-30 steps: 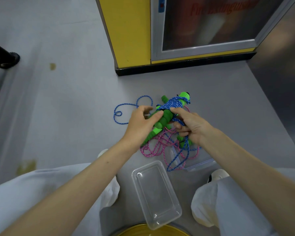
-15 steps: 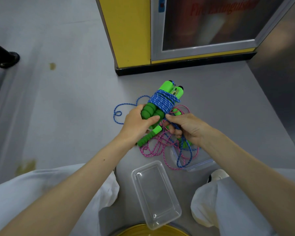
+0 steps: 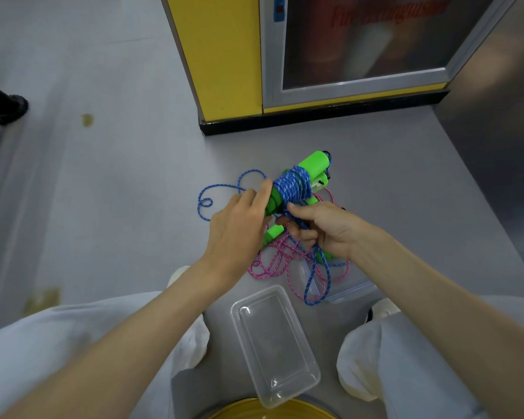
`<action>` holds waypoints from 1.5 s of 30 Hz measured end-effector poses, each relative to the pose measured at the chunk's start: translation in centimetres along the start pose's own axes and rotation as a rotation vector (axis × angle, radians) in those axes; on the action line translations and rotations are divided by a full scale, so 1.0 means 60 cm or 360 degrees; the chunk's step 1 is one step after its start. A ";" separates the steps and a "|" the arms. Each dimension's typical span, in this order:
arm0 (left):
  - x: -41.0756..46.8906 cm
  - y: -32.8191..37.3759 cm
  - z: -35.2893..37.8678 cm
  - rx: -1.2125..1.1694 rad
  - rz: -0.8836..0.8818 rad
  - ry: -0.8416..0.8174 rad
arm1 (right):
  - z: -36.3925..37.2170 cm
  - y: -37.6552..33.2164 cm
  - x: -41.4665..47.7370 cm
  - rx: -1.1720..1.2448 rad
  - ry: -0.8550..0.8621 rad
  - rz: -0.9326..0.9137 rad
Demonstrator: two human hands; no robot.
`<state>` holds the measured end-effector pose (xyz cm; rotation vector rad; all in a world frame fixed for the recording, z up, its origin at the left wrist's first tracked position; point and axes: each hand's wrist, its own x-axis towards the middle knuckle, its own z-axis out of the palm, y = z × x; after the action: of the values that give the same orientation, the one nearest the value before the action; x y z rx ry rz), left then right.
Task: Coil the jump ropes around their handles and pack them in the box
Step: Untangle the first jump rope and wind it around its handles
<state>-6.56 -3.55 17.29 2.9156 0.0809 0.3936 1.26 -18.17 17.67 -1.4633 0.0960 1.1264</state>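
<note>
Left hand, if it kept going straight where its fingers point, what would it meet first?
The left hand grips the green handles; straight on, its fingertips would likely run into the blue rope coil wound around them.

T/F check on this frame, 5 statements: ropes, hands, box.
1. The blue rope is partly wound around the green handles. True.
2. The pink rope is packed in the clear box. False: it lies loose on the floor, and the box holds nothing.
3. The left hand holds the green handles. True.
4. The right hand rests idle on a knee. False: it grips the blue rope just below the coil.
5. All of the blue rope is coiled. False: loose loops of it lie on the floor to the left of the hands and nearer the person.
</note>
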 end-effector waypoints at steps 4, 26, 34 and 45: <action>-0.003 -0.001 0.006 0.0129 0.0224 0.0213 | 0.001 -0.001 -0.004 0.0022 -0.0133 -0.0040; 0.022 0.003 -0.026 -0.2036 -0.1188 -0.0709 | 0.000 0.007 -0.005 -0.0010 -0.0055 -0.0137; 0.018 0.000 -0.019 -0.1269 -0.0801 -0.0357 | -0.002 0.009 -0.003 -0.0063 0.0024 -0.0007; 0.000 0.006 -0.012 -0.0348 -0.0180 -0.0010 | -0.001 0.000 -0.004 -0.0010 0.0031 0.0147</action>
<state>-6.74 -3.73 18.07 2.6819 0.1885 0.3510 1.15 -18.35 17.81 -1.4884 0.1756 1.1880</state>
